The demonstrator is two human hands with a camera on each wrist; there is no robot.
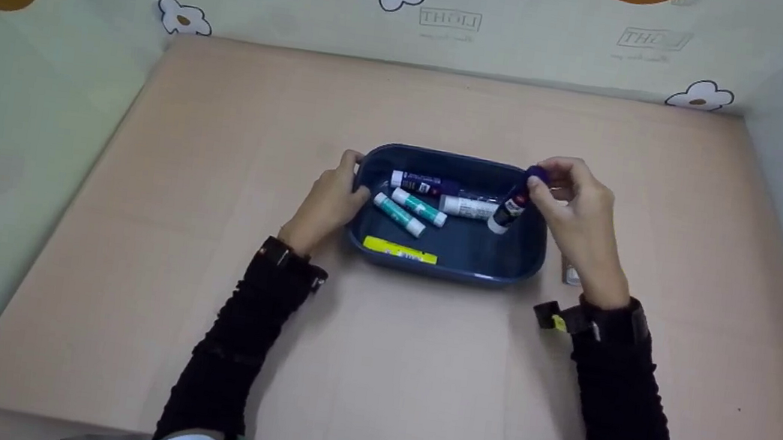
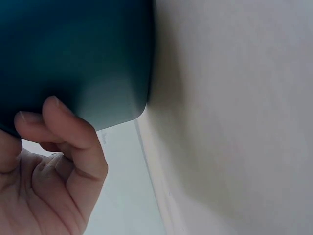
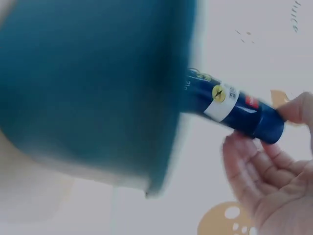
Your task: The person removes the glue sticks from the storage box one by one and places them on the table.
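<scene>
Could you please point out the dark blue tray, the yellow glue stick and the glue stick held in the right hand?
Dark blue tray [image 1: 442, 271]: head view, near rim.
Yellow glue stick [image 1: 399, 251]: head view, middle of its body.
Held glue stick [image 1: 511, 209]: head view, its label.
Right hand [image 1: 582, 222]: head view, back of the hand.

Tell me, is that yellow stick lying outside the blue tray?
No, the yellow stick lies inside the blue tray, along its near wall.
</scene>
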